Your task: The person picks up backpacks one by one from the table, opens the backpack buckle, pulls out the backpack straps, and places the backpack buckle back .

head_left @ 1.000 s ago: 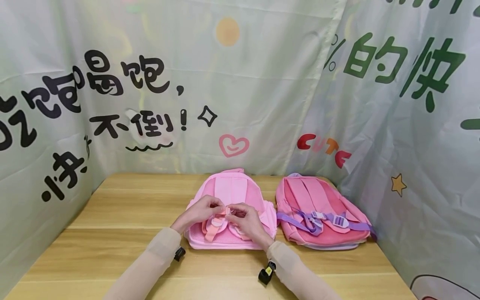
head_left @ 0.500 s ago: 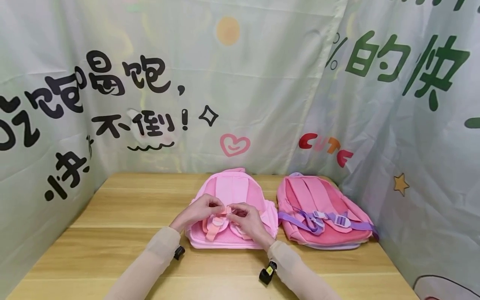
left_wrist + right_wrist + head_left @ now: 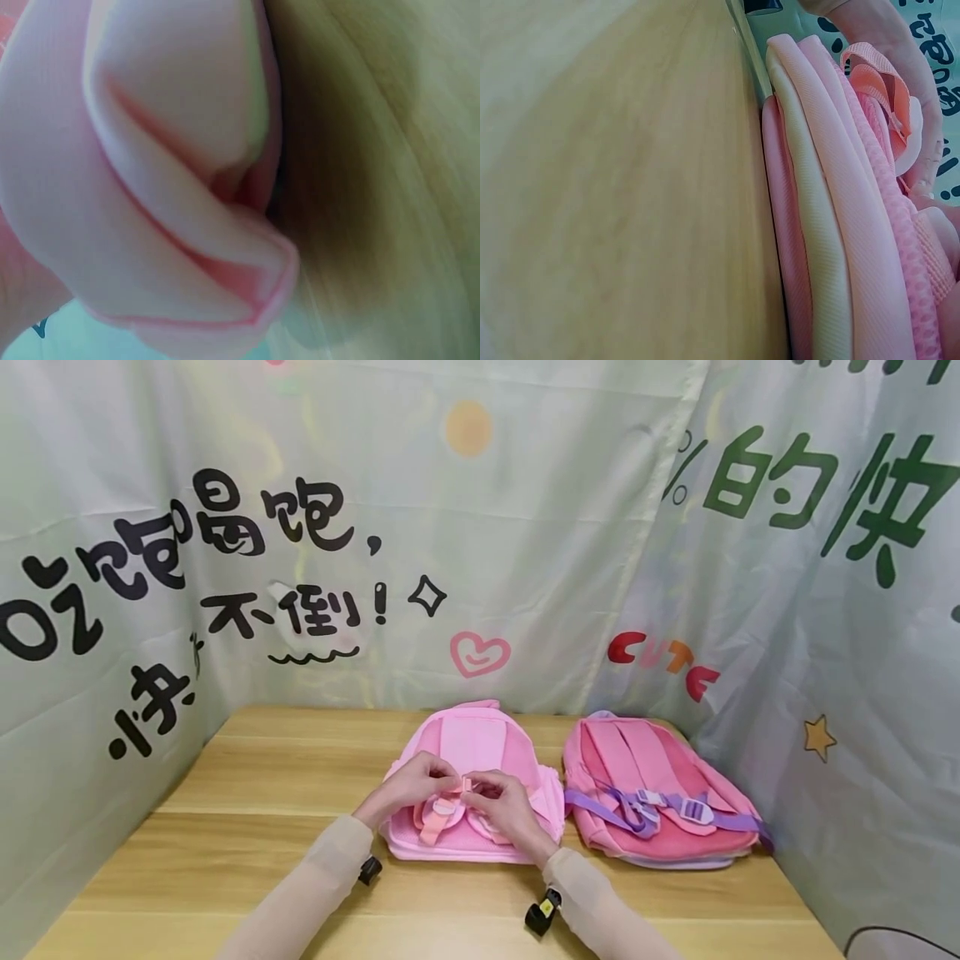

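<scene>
A light pink backpack (image 3: 471, 739) lies on the table with its strap side up. Over its lower part, my left hand (image 3: 412, 783) pinches a coral webbing strap between thumb and fingers. Close beside it, my right hand (image 3: 504, 803) pinches a small coral piece (image 3: 467, 785) of the same strap. A loose coral strap end (image 3: 432, 833) hangs below a pale adjuster buckle (image 3: 444, 807). In the right wrist view the coral strap (image 3: 881, 90) makes a loop above the mesh back panel (image 3: 900, 247). The left wrist view shows mostly the backpack's folded pink fabric (image 3: 150, 187); the fingertips are out of sight there.
A darker pink backpack (image 3: 675, 760) with purple straps (image 3: 735, 821) lies just right of the first one. Both are on a wooden table (image 3: 300, 760). Printed cloth curtains (image 3: 540, 568) stand behind the table and along its sides.
The head view has turned slightly left, so everything appears a little further right. Both hands keep the same pinch at the same place on the backpack.
</scene>
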A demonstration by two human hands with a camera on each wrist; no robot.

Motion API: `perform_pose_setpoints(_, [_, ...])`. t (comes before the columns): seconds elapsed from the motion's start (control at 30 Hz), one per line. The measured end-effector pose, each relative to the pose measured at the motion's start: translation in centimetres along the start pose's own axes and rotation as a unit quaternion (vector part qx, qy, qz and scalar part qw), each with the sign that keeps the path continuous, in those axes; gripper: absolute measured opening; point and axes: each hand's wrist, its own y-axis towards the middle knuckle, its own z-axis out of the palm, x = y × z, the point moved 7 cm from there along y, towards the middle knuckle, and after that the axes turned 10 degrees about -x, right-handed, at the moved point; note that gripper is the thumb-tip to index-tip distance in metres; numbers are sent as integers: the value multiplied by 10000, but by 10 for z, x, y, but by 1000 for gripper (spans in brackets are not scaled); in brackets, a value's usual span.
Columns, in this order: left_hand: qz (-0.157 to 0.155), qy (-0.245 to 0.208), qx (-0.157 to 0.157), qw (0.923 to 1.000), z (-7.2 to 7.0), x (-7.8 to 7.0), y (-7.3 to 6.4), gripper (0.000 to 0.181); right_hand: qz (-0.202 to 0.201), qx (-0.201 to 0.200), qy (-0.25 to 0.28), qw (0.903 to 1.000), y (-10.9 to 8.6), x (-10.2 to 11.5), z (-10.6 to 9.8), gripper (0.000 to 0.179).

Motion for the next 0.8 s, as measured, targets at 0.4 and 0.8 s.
perform_pose_setpoints(0.4, [-276,-105,186,9994,-6,8,-5,13,-178,-115,13,9998,5,-29,2,30])
perform_pose_setpoints(0.8, [-387,-131,-41,9992,-2,7,-3,14,-52,-169,58,9998,9,-32,2,32])
